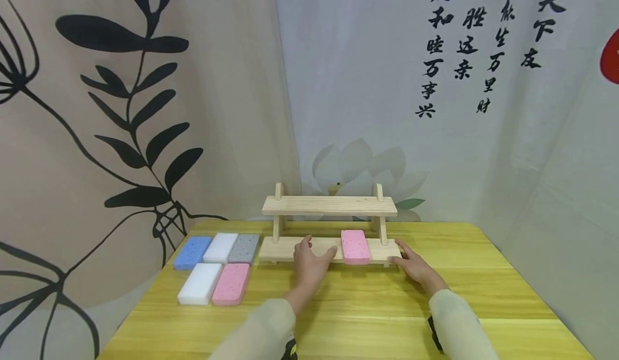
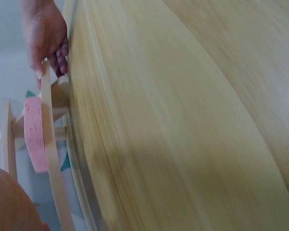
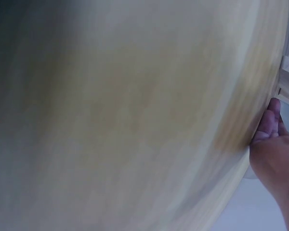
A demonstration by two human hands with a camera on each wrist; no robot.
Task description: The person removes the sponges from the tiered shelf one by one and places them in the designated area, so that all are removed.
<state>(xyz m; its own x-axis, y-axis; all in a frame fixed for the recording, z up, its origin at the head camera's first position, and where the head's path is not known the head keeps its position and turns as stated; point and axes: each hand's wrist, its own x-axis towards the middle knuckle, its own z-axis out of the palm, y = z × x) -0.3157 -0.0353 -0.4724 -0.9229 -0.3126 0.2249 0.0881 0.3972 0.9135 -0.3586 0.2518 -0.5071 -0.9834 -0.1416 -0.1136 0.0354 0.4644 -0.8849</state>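
Observation:
A two-tier wooden rack (image 1: 330, 205) stands toward the back of the table. On its lower board lies a pink sponge (image 1: 355, 247) with a pitted surface. My left hand (image 1: 309, 260) is over the lower board, left of that sponge, thumb and fingers spread with nothing between them. At the board's right end my right hand (image 1: 416, 266) grips the wood. The left wrist view shows the right hand (image 2: 45, 36) with its thumb on one face of the board and fingers at the other. Part of the left hand (image 2: 12, 204) appears at that view's lower left corner.
Left of the rack, several sponges lie side by side on the wooden table (image 1: 387, 311): blue (image 1: 192, 252), grey (image 1: 244, 249), pink (image 1: 231, 284), and two white ones, one farther back (image 1: 220, 247) and one nearer (image 1: 200, 284). A printed curtain (image 1: 232, 107) hangs behind.

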